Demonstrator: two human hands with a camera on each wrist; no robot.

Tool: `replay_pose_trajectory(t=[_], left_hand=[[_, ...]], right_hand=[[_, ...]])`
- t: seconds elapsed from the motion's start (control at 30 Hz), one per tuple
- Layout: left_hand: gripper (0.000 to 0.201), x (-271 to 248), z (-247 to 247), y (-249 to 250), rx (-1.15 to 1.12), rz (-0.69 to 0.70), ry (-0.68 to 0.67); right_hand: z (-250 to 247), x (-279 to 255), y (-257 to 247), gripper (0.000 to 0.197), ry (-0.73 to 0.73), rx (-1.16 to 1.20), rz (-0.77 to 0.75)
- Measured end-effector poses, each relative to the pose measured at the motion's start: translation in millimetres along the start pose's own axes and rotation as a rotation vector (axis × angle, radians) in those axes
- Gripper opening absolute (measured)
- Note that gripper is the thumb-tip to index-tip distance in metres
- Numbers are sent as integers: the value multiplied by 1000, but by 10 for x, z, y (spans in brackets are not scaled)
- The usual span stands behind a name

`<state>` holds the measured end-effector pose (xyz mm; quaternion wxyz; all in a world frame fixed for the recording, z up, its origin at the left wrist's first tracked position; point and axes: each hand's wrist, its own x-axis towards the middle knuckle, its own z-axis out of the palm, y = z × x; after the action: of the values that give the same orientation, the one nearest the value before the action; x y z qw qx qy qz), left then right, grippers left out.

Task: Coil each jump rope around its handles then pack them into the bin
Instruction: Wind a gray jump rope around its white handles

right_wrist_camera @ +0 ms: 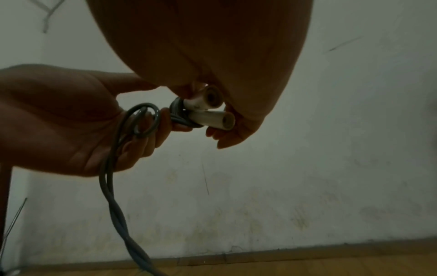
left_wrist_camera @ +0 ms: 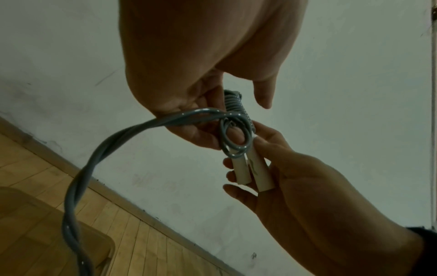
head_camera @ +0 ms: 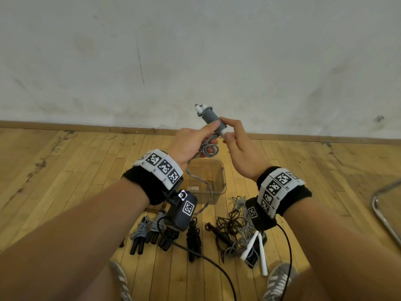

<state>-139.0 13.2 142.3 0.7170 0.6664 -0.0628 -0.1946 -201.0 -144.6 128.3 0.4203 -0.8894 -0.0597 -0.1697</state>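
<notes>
Above the clear bin (head_camera: 206,181) on the floor, the right hand (head_camera: 240,153) pinches the white handles (left_wrist_camera: 250,170) of the half-coiled grey jump rope (head_camera: 211,118), while the left hand (head_camera: 191,144) grips its loose looped cord.

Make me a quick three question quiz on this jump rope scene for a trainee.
1. True or false: the clear bin already holds coiled ropes.
2. Which hand grips the white handles? A left hand B right hand
3. Fill in: the grey rope is wound round the handles, and its free end hangs toward the ____.

Key: 1 false; 2 B; 3 floor.
</notes>
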Motion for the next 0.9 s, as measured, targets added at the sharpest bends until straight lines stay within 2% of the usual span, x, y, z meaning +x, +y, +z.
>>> replay_pose_trajectory(t=[0.13, 0.2, 0.33, 0.43, 0.5, 0.57, 0.7, 0.83, 0.9], left_hand=[[56, -10, -2, -3, 21, 8, 29], [57, -8, -9, -2, 51, 35, 28], [53, -21, -26, 26, 91, 85, 29], [51, -9, -48, 15, 110, 110, 15], [50, -2, -57, -1, 148, 127, 14], [48, 1, -68, -9, 186, 138, 8], [42, 51, -89, -15, 270, 150, -37], [18, 55, -62, -23, 294, 171, -101], [10, 65, -65, -37, 326, 194, -87]], right_hand=[[2, -5, -58, 40, -11, 74, -25], [26, -8, -83, 49, 2, 104, -29], [-1, 9, -108, 65, -11, 246, 112], [-24, 15, -104, 48, -87, 463, 228], [-13, 8, -89, 28, -134, 451, 187], [-25, 11, -63, 22, -134, 400, 135], [-95, 20, 5, 32, -76, 223, 107], [-99, -4, 19, 41, 13, 200, 100], [-103, 4, 22, 44, 32, 181, 97]])
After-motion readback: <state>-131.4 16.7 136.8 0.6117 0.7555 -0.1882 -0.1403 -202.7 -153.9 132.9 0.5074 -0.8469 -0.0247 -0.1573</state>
